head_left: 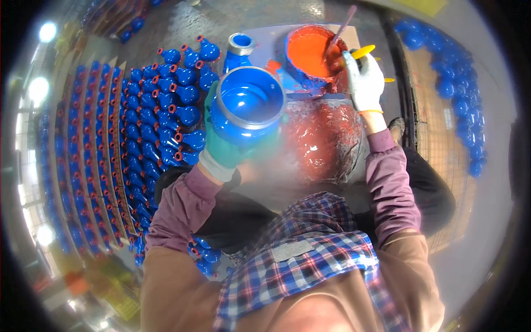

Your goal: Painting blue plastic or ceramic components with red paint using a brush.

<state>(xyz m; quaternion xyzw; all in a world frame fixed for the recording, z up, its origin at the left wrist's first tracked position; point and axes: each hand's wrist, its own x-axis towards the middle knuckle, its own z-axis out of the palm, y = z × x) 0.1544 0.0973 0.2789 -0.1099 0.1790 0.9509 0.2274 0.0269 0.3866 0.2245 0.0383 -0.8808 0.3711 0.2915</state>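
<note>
Left of the orange paint bucket (311, 52), rows of small blue castings with red caps (138, 127) cover the floor, and the green-gloved left hand (224, 145) grips a large blue valve body (247, 105) held up just beside the bucket. At the bucket's right rim, the white-gloved right hand (363, 77) is closed around what looks like a yellow-handled brush (362, 52), its tip hidden.

A grey concrete floor (487, 232) spreads to the right. Rows of blue castings (110, 144) on wooden racks fill the left, more blue parts (459, 83) lie far right, and bright lamps (47, 31) glare at the left edge.
</note>
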